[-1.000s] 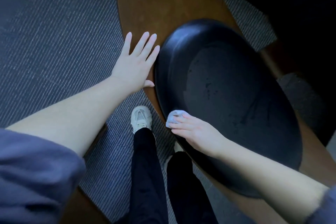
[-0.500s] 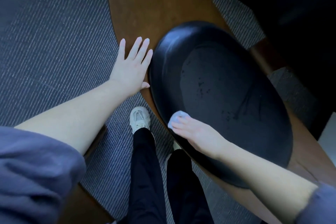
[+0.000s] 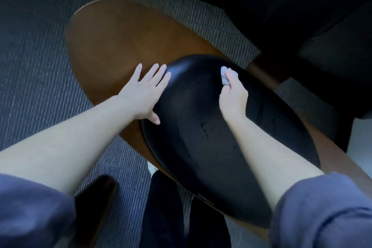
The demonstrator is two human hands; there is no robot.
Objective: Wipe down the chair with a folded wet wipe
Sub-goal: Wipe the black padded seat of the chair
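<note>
The chair has a black padded seat set on a curved brown wooden shell. Wet streaks and spots show on the seat's middle. My right hand presses a folded white wet wipe against the far part of the seat, fingers closed on the wipe. My left hand lies flat with fingers spread on the seat's left edge, partly over the wooden shell.
A second black chair stands at the upper right, close to the wooden shell. Striped grey carpet covers the floor. My dark-trousered legs stand just in front of the seat. A dark wooden piece shows at lower left.
My right hand has slid the wipe from the seat's near edge to its far side. My left hand has shifted onto the seat's left edge. The view has tilted, and the shoe is now hidden.
</note>
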